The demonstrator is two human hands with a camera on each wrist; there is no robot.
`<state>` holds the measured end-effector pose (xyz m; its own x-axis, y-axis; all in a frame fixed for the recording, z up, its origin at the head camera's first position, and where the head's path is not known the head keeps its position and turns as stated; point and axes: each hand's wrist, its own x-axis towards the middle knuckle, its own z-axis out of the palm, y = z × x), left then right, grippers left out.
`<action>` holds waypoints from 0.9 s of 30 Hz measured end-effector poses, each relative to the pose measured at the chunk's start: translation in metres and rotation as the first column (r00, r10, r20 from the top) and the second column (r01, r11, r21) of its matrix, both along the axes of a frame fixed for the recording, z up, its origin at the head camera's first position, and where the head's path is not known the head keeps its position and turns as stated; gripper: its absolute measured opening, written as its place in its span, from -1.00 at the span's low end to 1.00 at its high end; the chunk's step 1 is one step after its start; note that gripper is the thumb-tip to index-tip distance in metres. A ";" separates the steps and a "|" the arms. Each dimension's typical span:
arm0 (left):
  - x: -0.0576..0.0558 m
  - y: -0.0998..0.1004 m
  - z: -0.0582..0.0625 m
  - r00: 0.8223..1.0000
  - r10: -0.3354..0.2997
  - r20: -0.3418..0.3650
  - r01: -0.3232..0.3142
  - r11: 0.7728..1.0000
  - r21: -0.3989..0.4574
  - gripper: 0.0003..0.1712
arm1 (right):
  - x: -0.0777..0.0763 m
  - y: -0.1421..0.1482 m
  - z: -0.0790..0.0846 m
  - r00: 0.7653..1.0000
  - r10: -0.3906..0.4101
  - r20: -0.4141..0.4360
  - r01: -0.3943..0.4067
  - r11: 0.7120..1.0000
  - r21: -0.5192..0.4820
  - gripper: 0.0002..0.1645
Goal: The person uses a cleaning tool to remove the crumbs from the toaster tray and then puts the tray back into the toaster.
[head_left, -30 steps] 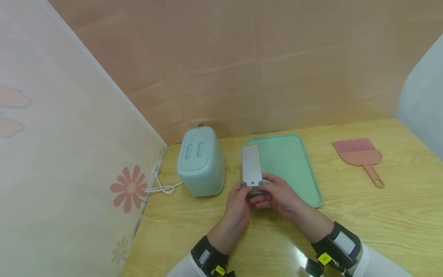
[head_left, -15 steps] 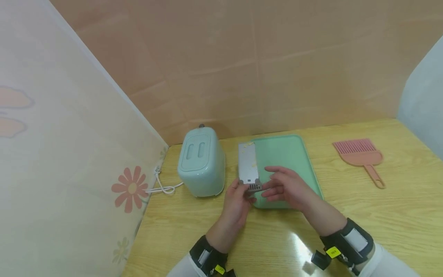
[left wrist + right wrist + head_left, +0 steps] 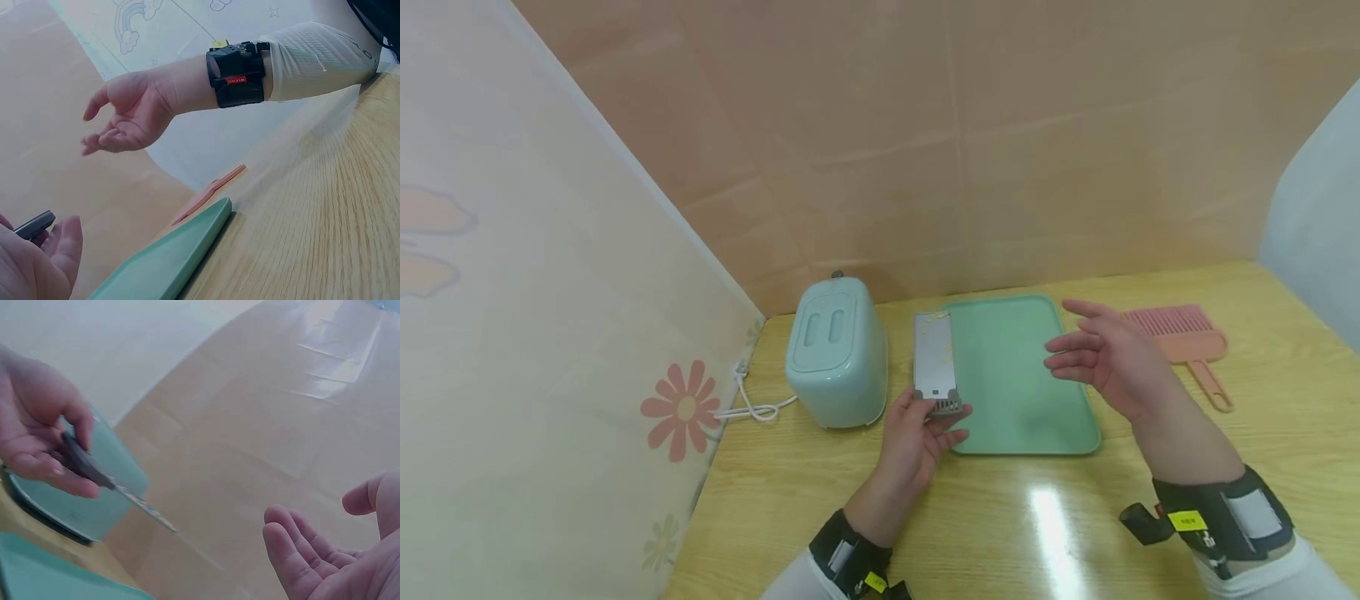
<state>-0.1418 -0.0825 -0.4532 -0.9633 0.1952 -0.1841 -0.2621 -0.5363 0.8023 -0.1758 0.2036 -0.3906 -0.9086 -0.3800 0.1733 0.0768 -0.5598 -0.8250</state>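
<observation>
My left hand (image 3: 912, 446) pinches the grey slotted end of a flat metal crumb tray (image 3: 933, 357) between thumb and fingers. The crumb tray is held out level above the table, beside the left edge of a green serving tray (image 3: 1026, 383). Yellow crumbs lie on its far end. Its thin edge shows in the right wrist view, where the crumb tray (image 3: 145, 505) tilts down from the left hand (image 3: 44, 419). My right hand (image 3: 1116, 362) is raised over the green tray's right side, fingers loosely extended and holding nothing. In the left wrist view the right hand (image 3: 140, 109) hangs in the air.
A pale green toaster (image 3: 835, 354) with a lid stands at the left, its white cord (image 3: 763, 410) looped beside the wall. A pink brush (image 3: 1191, 343) lies at the right, partly behind the right hand. Walls close off the back and left.
My right hand has let go of the crumb tray and moved right and up, away from it. The left hand keeps hold, and the crumb tray has shifted slightly left.
</observation>
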 end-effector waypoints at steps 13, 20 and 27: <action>0.000 -0.002 0.000 1.000 -0.012 -0.008 0.012 0.999 0.042 -0.53 | 0.007 0.062 0.017 0.990 -0.127 0.058 0.138 0.957 -0.254 -0.51; 0.000 -0.002 0.000 1.000 -0.009 -0.021 0.010 0.999 0.040 -0.54 | 0.011 0.098 0.019 0.950 -0.282 0.137 0.313 0.888 -0.337 -0.55; -0.001 -0.003 0.001 1.000 0.000 -0.019 0.000 1.000 0.020 -0.54 | 0.014 0.112 0.015 0.863 -0.505 -0.009 0.484 0.830 -0.277 -0.56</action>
